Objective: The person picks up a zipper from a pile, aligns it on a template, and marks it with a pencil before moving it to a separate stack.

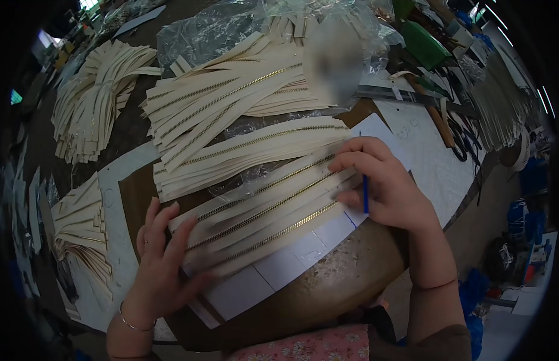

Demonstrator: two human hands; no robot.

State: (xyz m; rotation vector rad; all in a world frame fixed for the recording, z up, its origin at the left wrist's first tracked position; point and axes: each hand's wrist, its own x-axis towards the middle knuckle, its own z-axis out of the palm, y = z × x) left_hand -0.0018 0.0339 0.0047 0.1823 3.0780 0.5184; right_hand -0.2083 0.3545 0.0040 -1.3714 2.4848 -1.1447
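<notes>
Three cream zipper strips (264, 210) with gold teeth lie side by side over a white marked sheet (255, 289) on a brown board. My left hand (165, 256) rests at their left ends, fingers spread and slightly blurred. My right hand (382, 183) is at their right ends, its thumb and fingers apart and curved over the strips. A blue pen (365, 194) shows beside its fingers; whether the hand holds it is unclear. Just beyond lies a stack of more zipper strips (249, 150).
Larger zipper piles (225, 90) lie farther back, with bundles at left (96, 99) and lower left (81, 225). Clear plastic (201, 39) is behind them. A metal ruler (424, 102), scissors (466, 141) and a green object (425, 45) are at right.
</notes>
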